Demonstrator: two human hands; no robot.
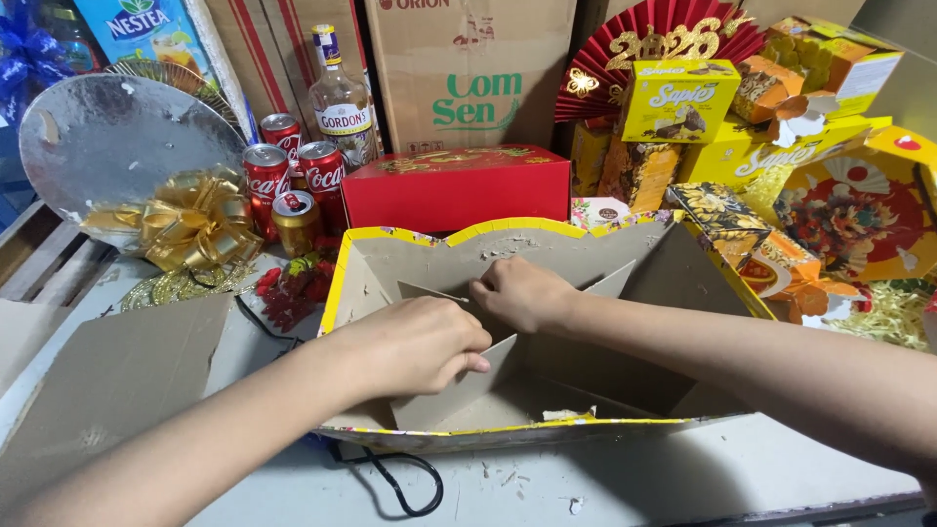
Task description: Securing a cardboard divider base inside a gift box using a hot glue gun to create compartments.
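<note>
A large grey cardboard gift box with a yellow scalloped rim lies open in the middle of the table. Grey cardboard dividers cross inside it. My left hand rests with curled fingers on the top edge of the front divider. My right hand pinches the dividers where they meet near the box's centre. The two hands are close together, almost touching. The box holds no goods, only scraps of torn paper.
A red box stands behind the gift box. Several red and gold drink cans, a glass bottle, a gold bow and a silver round board crowd the back left. Yellow snack boxes and a red paper fan fill the right. A black cord lies in front.
</note>
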